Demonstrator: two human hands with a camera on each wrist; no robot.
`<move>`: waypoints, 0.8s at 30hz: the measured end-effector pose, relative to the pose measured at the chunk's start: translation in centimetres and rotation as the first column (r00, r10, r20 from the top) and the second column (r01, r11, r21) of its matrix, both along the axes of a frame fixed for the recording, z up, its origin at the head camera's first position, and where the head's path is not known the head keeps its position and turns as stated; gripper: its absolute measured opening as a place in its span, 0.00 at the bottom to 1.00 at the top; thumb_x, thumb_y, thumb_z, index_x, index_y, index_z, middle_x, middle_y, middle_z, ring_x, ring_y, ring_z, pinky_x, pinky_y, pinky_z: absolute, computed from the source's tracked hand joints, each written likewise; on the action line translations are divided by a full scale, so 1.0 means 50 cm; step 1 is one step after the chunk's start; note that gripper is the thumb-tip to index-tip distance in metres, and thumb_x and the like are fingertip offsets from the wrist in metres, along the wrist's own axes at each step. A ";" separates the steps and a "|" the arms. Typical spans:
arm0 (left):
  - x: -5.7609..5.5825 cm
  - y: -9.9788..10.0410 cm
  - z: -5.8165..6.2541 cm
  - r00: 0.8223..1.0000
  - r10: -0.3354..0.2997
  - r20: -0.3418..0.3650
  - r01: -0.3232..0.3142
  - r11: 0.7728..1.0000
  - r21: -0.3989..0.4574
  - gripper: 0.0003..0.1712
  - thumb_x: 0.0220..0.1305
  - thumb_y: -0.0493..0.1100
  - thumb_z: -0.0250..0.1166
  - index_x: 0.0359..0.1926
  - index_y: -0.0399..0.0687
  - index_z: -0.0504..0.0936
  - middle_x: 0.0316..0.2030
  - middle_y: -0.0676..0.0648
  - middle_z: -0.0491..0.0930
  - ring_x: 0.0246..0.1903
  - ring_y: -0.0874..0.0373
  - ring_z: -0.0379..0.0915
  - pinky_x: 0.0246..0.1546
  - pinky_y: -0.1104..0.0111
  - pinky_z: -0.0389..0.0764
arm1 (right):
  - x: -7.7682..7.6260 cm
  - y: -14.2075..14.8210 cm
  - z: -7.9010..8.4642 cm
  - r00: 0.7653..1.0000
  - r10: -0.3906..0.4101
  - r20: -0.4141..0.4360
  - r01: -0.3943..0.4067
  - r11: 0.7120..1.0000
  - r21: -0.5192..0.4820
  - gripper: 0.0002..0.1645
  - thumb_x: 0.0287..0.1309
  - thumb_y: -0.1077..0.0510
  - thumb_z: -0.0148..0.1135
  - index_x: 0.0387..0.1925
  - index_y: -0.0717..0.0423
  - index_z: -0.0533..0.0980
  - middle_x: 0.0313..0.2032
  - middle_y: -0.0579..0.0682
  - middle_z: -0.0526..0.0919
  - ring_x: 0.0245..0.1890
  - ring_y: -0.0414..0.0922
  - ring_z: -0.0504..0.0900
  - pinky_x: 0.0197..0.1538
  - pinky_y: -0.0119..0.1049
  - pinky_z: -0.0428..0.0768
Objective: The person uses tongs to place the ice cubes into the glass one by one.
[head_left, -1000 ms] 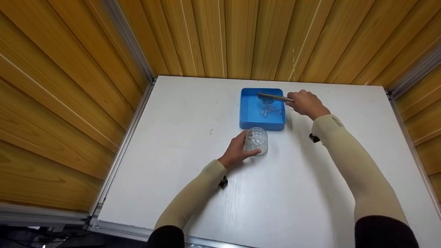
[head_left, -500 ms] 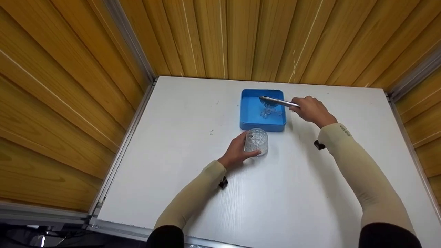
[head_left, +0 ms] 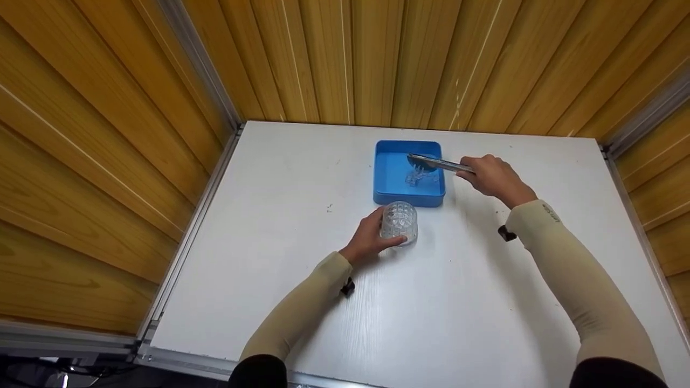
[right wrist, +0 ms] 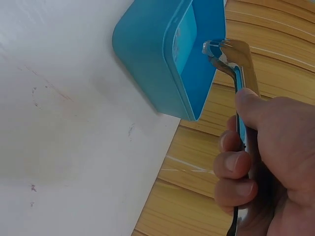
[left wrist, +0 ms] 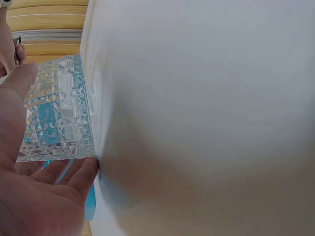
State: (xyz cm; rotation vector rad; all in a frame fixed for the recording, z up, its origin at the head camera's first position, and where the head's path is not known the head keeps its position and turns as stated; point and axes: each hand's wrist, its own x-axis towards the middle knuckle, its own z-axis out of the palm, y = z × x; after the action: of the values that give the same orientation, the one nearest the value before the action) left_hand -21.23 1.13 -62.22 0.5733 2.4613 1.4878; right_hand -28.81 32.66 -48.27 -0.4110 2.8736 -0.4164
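Note:
My left hand (head_left: 371, 236) grips a clear cut-pattern glass (head_left: 400, 222), thumb on the near side and fingers round the far side. In the left wrist view the glass (left wrist: 56, 110) stands with its base at the white table. Metal tongs (head_left: 452, 165) are in my right hand (head_left: 493, 177), with their tips over the inside of a blue tray (head_left: 408, 201). Seen from the right wrist, a small clear piece (right wrist: 206, 48) shows at the tips of the tongs (right wrist: 239, 83). Several clear ice-like pieces (head_left: 414, 177) lie in the tray.
The glass stands just in front of the tray on a white table (head_left: 269, 215). Wood-panelled walls (head_left: 372, 64) rise behind it and at both sides. A metal rail (head_left: 178, 253) runs along the table's left edge.
My right hand and the tongs have moved right and towards me, with the tips still over the tray. The left hand stays on the glass.

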 end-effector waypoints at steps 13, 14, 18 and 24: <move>-0.004 -0.005 0.003 0.999 -0.014 -0.039 0.013 1.000 -0.015 0.55 0.56 0.62 0.78 0.77 0.48 0.61 0.68 0.50 0.73 0.64 0.61 0.70 0.66 0.67 0.71 | 0.093 -0.020 0.054 0.991 0.086 -0.106 -0.090 0.995 -0.036 0.10 0.72 0.53 0.63 0.49 0.53 0.81 0.32 0.50 0.84 0.31 0.50 0.76 0.35 0.43 0.75; -0.005 -0.005 0.004 0.999 -0.012 -0.041 0.012 1.000 -0.014 0.55 0.56 0.62 0.78 0.77 0.48 0.62 0.67 0.50 0.73 0.64 0.61 0.70 0.66 0.67 0.71 | 0.099 -0.023 0.058 0.989 0.093 -0.111 -0.098 0.994 -0.039 0.10 0.72 0.54 0.63 0.49 0.53 0.81 0.32 0.50 0.84 0.31 0.49 0.76 0.35 0.43 0.75; -0.006 -0.006 0.005 0.999 -0.017 -0.047 0.016 1.000 -0.016 0.55 0.56 0.62 0.78 0.77 0.47 0.62 0.67 0.49 0.74 0.64 0.60 0.71 0.66 0.67 0.72 | 0.124 -0.030 0.069 0.983 0.128 -0.128 -0.135 0.990 -0.045 0.08 0.71 0.55 0.65 0.47 0.53 0.81 0.30 0.48 0.83 0.28 0.47 0.75 0.32 0.41 0.73; -0.007 -0.006 0.004 0.999 -0.012 -0.043 0.012 1.000 -0.002 0.54 0.56 0.60 0.78 0.76 0.47 0.62 0.67 0.48 0.74 0.63 0.59 0.72 0.65 0.65 0.73 | 0.156 -0.040 0.070 0.972 0.190 -0.136 -0.196 0.980 -0.035 0.06 0.71 0.55 0.65 0.44 0.53 0.80 0.28 0.47 0.81 0.26 0.45 0.74 0.31 0.39 0.72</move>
State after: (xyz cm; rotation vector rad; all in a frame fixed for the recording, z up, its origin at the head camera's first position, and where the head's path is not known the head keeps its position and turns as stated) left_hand -21.56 0.86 -62.03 0.6254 2.4867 1.4833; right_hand -21.00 30.67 -44.76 -0.7463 2.9163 -0.4404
